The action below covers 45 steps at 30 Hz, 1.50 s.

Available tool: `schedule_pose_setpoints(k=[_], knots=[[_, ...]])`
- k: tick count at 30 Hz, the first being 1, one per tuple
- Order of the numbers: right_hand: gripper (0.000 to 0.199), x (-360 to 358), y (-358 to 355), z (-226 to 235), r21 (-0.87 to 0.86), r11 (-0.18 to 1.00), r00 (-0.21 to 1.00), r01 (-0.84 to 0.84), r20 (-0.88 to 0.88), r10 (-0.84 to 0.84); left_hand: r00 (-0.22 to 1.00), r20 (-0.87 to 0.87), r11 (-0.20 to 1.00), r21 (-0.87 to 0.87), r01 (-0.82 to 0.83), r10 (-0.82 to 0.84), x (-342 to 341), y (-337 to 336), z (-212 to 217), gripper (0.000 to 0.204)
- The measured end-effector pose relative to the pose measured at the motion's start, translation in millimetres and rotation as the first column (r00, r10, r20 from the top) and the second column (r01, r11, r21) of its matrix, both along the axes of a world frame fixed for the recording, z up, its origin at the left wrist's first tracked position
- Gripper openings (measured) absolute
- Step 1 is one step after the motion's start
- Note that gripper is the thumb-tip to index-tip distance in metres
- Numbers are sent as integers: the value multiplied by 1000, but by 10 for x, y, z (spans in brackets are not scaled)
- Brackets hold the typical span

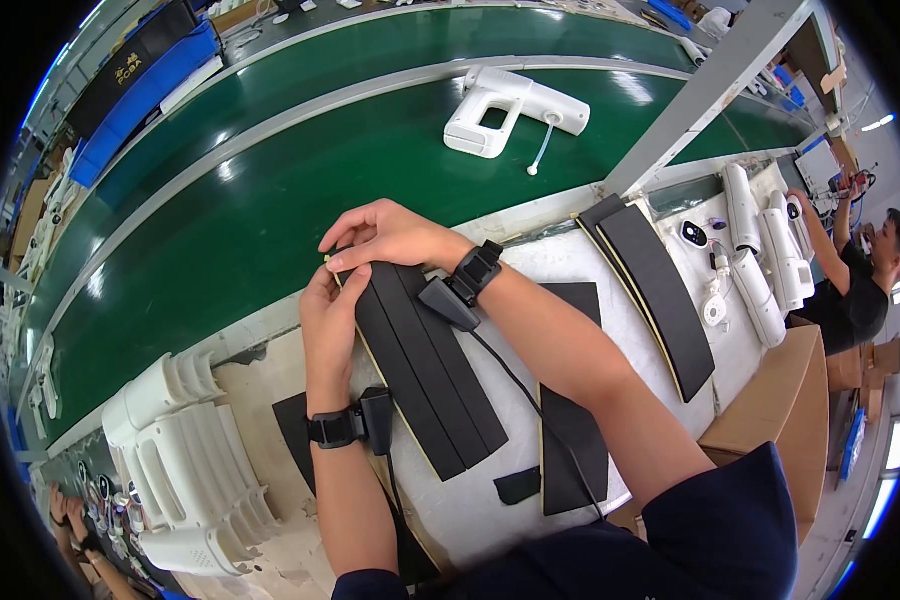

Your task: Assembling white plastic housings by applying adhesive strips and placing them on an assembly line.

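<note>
A black foam sheet (425, 375), divided lengthwise into strips and edged with pale yellow backing, lies slanted at the middle of the worktable. My left hand (330, 318) pinches its far left corner between thumb and fingers. At that same corner my right hand (395, 238) has its thumb and fingertips closed together, almost touching the left thumb. Whatever sits between the right fingertips is too small to make out. A second black foam sheet (570, 460) lies partly under my right forearm, with a small black scrap (517, 487) beside it.
Beyond the table runs a green conveyor belt (270, 215) carrying a white handheld device housing (490, 115). Stacked white plastic shells (185, 465) stand at left. More foam sheets (655, 290), white cylindrical parts (760, 290) and a cardboard box (775, 400) are at right. A metal post (705, 95) rises there; a co-worker (860, 270) works beyond.
</note>
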State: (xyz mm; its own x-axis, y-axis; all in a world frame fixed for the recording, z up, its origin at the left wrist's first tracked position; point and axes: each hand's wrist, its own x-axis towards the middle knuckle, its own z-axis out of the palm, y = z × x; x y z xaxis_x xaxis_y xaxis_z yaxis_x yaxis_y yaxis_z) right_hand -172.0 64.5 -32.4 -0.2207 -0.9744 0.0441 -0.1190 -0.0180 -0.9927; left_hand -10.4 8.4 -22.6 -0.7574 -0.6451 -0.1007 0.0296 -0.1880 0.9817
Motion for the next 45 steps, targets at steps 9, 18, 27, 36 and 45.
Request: schedule_pose_setpoints(k=[9, 18, 27, 36, 45], knots=[[37, 2, -12, -35, -7, 1000, 1000, 6, 12, -6, 1000, -3, 1000, 16, 0, 0, -2, 17, 30, 31], [36, 9, -10, -1, 10, 1000, 1000, 14, 11, -14, 1000, 10, 1000, 17, 1, -1, 3, 12, 40, 31], [36, 12, -17, -13, 11, 1000, 1000, 13, 28, -13, 1000, 13, 1000, 8, -6, 6, 4, 9, 29, 28], [37, -2, -3, -6, 26, 1000, 1000, 15, 2, -15, 1000, 3, 1000, 13, -16, 16, -16, 14, 5, 28], [37, 9, -7, -12, 17, 1000, 1000, 13, 11, -14, 1000, 4, 1000, 1, -3, 3, -6, -5, -18, 29]])
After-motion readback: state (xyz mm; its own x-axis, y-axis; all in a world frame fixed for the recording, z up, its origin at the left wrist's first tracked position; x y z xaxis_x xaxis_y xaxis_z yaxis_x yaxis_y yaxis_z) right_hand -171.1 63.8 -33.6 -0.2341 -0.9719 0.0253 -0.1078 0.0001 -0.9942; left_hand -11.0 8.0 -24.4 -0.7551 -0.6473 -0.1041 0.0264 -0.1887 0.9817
